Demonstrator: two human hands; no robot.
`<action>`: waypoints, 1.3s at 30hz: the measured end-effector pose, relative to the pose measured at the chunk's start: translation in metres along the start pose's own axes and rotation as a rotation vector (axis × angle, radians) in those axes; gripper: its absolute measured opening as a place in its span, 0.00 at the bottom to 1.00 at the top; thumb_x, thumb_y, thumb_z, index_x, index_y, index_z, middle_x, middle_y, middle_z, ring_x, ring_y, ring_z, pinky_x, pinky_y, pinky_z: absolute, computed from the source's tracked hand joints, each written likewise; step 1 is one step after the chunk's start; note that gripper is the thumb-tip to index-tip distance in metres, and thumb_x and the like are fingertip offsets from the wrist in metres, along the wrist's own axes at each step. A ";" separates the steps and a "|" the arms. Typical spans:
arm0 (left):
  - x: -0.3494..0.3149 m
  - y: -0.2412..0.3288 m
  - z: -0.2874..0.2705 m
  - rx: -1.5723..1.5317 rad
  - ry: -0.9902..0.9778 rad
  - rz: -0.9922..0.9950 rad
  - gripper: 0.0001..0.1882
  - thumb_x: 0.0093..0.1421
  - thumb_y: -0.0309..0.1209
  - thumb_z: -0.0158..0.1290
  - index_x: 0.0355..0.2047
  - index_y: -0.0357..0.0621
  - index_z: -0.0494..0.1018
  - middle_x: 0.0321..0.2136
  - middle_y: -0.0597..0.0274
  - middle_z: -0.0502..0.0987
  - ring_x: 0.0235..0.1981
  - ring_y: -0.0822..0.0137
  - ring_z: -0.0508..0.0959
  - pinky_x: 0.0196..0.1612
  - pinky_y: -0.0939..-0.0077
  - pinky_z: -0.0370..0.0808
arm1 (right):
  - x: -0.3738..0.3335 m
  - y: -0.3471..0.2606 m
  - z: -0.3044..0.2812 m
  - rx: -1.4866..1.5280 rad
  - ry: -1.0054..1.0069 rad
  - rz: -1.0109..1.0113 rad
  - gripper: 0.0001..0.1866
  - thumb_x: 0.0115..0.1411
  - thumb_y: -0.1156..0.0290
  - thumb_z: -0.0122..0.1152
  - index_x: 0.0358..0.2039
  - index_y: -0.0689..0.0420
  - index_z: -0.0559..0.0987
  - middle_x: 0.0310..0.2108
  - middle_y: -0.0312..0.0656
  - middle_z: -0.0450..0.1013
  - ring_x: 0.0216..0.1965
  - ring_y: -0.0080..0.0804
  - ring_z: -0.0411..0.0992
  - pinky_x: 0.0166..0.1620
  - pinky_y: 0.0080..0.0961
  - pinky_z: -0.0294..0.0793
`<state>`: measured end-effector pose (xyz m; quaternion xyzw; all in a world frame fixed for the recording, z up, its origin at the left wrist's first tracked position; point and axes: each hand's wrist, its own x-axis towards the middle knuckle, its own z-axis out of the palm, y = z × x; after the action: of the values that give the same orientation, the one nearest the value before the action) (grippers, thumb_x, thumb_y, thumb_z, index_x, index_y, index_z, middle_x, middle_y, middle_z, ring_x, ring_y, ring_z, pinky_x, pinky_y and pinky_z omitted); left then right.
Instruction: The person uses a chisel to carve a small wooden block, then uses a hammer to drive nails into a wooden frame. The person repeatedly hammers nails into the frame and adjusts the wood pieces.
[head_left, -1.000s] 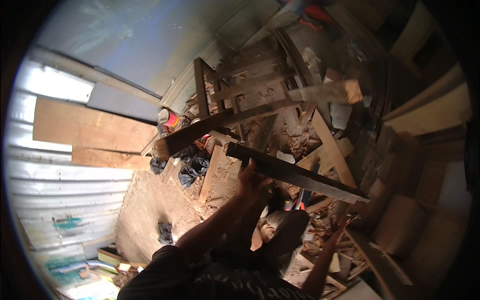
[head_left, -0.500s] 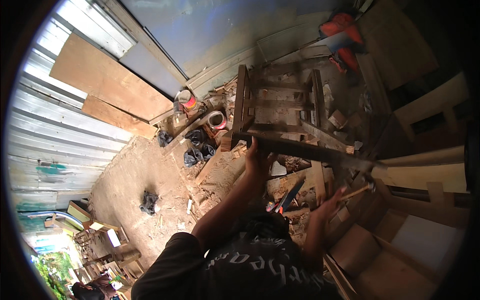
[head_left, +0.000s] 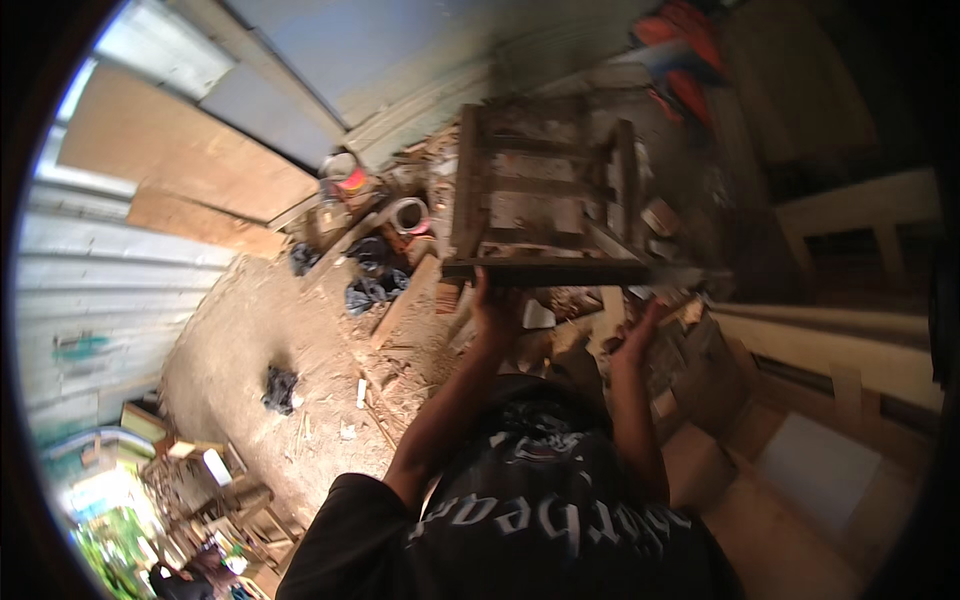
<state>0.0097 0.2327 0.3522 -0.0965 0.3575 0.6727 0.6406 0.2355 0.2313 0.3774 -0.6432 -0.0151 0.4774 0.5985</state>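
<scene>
Ahead: I see the wooden frame [head_left: 545, 190] standing on the debris, beyond both hands.
Plank: the long plank [head_left: 560, 270] lies across the frame's near edge.
Left hand [head_left: 497, 310]: under the plank, touching it near its left end.
Right hand [head_left: 640, 335]: right of the left hand, just below the plank.
Left: the dirt floor [head_left: 250, 340], with the metal wall [head_left: 90, 290] beyond it.
Right: the wooden boards [head_left: 850, 350], beside my right arm.

At twelve o'clock the long dark plank [head_left: 560, 270] hides the left hand [head_left: 497, 312] fingertips. The orange object [head_left: 690, 50] at one o'clock is blurred; the right hand [head_left: 638, 340] grip stays unclear.
</scene>
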 end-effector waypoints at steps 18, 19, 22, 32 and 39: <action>0.016 0.001 -0.012 0.244 0.011 0.232 0.38 0.65 0.57 0.46 0.67 0.48 0.54 0.63 0.49 0.56 0.65 0.47 0.59 0.64 0.45 0.61 | 0.063 -0.065 -0.127 -0.369 0.159 -0.200 0.25 0.61 0.46 0.60 0.24 0.57 0.72 0.13 0.32 0.63 0.12 0.24 0.63 0.16 0.26 0.62; 0.016 0.001 -0.013 0.242 0.025 0.221 0.39 0.65 0.57 0.47 0.67 0.48 0.54 0.64 0.51 0.56 0.65 0.48 0.59 0.64 0.45 0.61 | 0.077 -0.070 -0.129 -0.446 0.178 -0.184 0.26 0.61 0.44 0.60 0.25 0.57 0.73 0.13 0.32 0.63 0.13 0.23 0.63 0.17 0.25 0.62; 0.018 0.001 -0.016 0.248 0.037 0.220 0.40 0.63 0.59 0.48 0.67 0.50 0.54 0.64 0.54 0.57 0.65 0.51 0.59 0.63 0.45 0.60 | 0.121 -0.088 -0.126 -0.647 0.224 -0.174 0.28 0.58 0.41 0.62 0.29 0.59 0.76 0.16 0.34 0.64 0.16 0.22 0.65 0.20 0.23 0.66; 0.018 -0.005 -0.015 0.250 0.097 0.258 0.41 0.63 0.62 0.43 0.68 0.53 0.52 0.66 0.54 0.54 0.67 0.51 0.54 0.65 0.43 0.55 | 0.207 -0.108 -0.089 -0.413 -0.220 -0.034 0.33 0.57 0.43 0.65 0.49 0.59 0.75 0.35 0.38 0.75 0.37 0.23 0.74 0.37 0.23 0.73; 0.012 -0.011 -0.006 0.254 0.117 0.305 0.40 0.63 0.64 0.40 0.68 0.56 0.53 0.65 0.57 0.55 0.67 0.53 0.54 0.66 0.43 0.51 | 0.211 -0.109 -0.091 -0.314 -0.222 0.183 0.17 0.61 0.60 0.62 0.43 0.59 0.76 0.32 0.37 0.72 0.29 0.26 0.71 0.34 0.25 0.72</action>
<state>0.0162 0.2377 0.3361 0.0012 0.4866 0.7046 0.5165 0.4680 0.3184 0.3215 -0.6709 -0.0967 0.5893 0.4396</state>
